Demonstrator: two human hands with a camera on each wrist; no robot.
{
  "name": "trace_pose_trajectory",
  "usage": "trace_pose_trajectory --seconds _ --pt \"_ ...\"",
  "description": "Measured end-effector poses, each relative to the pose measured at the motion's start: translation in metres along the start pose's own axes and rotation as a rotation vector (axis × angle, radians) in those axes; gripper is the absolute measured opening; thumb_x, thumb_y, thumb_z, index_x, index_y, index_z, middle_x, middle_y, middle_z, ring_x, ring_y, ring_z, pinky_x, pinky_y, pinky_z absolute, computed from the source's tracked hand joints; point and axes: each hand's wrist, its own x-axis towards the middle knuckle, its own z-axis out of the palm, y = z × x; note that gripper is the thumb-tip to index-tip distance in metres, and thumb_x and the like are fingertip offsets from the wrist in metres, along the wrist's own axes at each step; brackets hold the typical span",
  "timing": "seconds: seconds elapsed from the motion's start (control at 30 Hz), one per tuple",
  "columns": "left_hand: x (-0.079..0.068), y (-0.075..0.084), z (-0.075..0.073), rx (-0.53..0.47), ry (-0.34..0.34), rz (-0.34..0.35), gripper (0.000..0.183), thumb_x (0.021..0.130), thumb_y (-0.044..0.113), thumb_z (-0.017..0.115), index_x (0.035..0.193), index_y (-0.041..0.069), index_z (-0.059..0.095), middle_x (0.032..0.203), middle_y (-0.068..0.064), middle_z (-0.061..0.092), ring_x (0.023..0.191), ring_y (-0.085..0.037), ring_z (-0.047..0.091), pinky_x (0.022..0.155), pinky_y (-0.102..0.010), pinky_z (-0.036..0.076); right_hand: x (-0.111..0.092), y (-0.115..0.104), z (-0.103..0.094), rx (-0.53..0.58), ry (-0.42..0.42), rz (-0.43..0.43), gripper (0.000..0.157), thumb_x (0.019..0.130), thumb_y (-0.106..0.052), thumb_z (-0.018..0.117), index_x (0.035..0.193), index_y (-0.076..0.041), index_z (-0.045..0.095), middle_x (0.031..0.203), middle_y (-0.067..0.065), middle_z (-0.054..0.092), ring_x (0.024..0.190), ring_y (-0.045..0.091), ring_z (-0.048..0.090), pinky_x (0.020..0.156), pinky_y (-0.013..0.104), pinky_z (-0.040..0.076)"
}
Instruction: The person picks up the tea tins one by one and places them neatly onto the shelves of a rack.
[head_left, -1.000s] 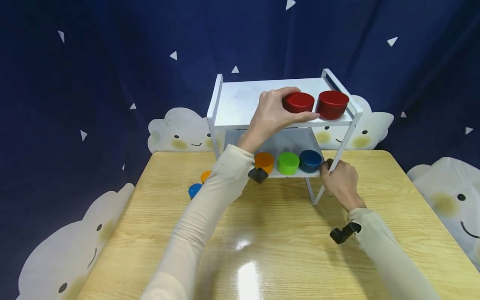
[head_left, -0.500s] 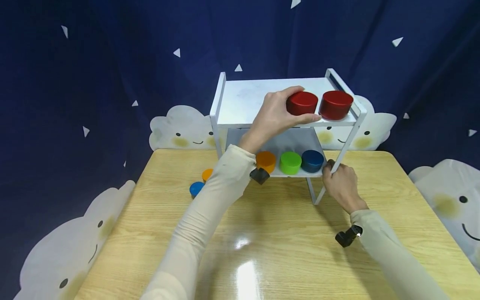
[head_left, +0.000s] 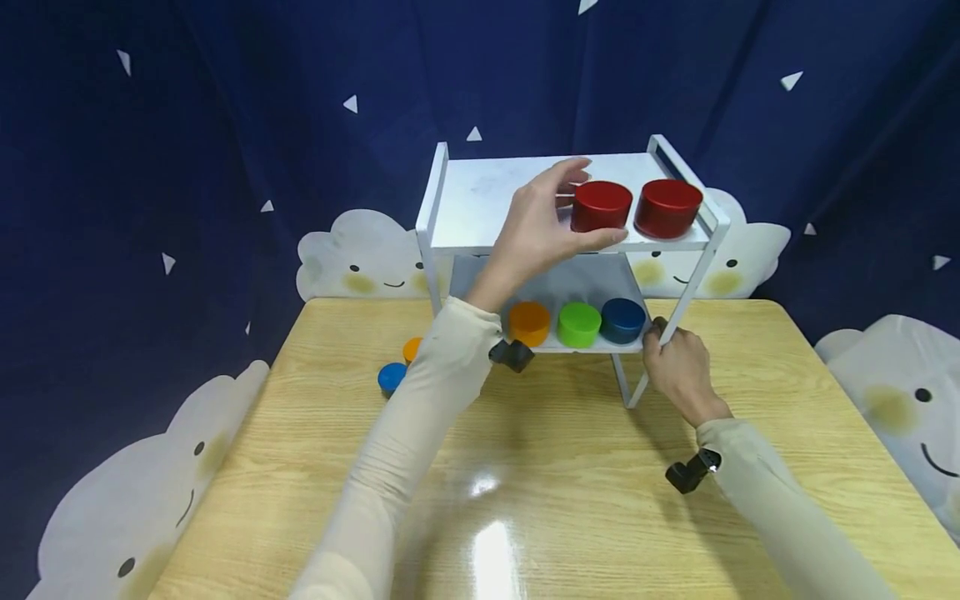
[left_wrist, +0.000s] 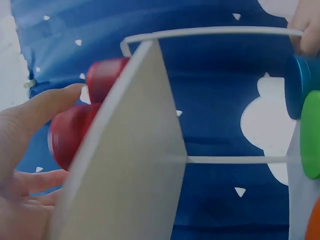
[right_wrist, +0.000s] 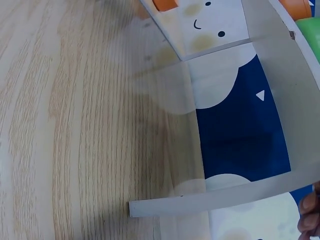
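Note:
A white two-tier rack (head_left: 480, 200) stands on the table. Two short, shiny red cylinders sit side by side on its top board: a left one (head_left: 602, 208) and a right one (head_left: 667, 210). Around the left cylinder my left hand (head_left: 534, 221) is spread, thumb along its front and fingers behind, with a gap between palm and cylinder. In the left wrist view, the thumb (left_wrist: 55, 102) points past the red cylinders and the fingers stand apart from them. My right hand (head_left: 681, 367) grips the rack's right front leg at lower-board height; its fingers are partly hidden behind the leg.
On the lower board stand an orange cylinder (head_left: 529, 323), a green one (head_left: 578, 325) and a dark blue one (head_left: 622, 321). Left of the rack, a blue piece (head_left: 391, 377) and an orange piece (head_left: 411, 348) lie on the wooden table (head_left: 570, 483), partly behind the left sleeve. A dark curtain hangs behind.
My left hand has loosened from the left red cylinder: its fingers have lifted and spread, and the hand has drawn slightly left. The cylinder stays on the top board. My right hand keeps its grip.

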Motion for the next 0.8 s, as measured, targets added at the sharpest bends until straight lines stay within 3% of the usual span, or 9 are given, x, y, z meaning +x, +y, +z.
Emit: trace_pose_trajectory --seconds 0.17,0.27,0.63,0.8 --pt "-0.024 -0.007 -0.002 -0.018 0.154 0.205 0.070 0.073 0.022 0.084 0.131 -0.003 0.053 0.130 -0.014 0.057 0.119 -0.018 0.053 0.097 -0.016 0.040 -0.001 -0.002 0.002 0.022 0.004 0.013 0.035 0.098 -0.016 0.031 0.066 -0.008 0.043 0.050 0.004 0.038 0.049 0.028 0.043 0.042 0.038 0.033" --pt "-0.039 -0.012 -0.004 0.003 0.193 0.268 0.061 0.075 0.018 0.082 0.125 -0.005 0.056 0.126 -0.017 0.059 0.116 -0.023 0.055 0.097 -0.017 0.041 -0.001 -0.003 0.002 0.024 0.010 0.013 0.036 0.098 -0.016 0.031 0.065 -0.008 0.043 0.050 0.004 0.038 0.049 0.029 0.043 0.043 0.040 0.034" --pt "-0.091 -0.031 -0.010 0.028 0.296 0.349 0.037 0.079 0.009 0.078 0.111 -0.004 0.065 0.111 -0.016 0.065 0.101 -0.025 0.062 0.093 -0.024 0.046 0.000 -0.006 0.002 0.034 -0.036 0.031 0.037 0.100 -0.018 0.027 0.069 -0.006 0.045 0.051 0.004 0.038 0.048 0.027 0.043 0.042 0.037 0.034" --pt "-0.118 -0.059 -0.006 0.048 0.272 0.257 0.025 0.080 0.008 0.077 0.101 -0.003 0.069 0.101 -0.013 0.068 0.093 -0.026 0.066 0.087 -0.030 0.049 0.000 -0.006 0.002 0.047 -0.039 0.038 0.039 0.100 -0.019 0.026 0.069 -0.006 0.045 0.052 0.005 0.039 0.048 0.027 0.043 0.043 0.036 0.034"
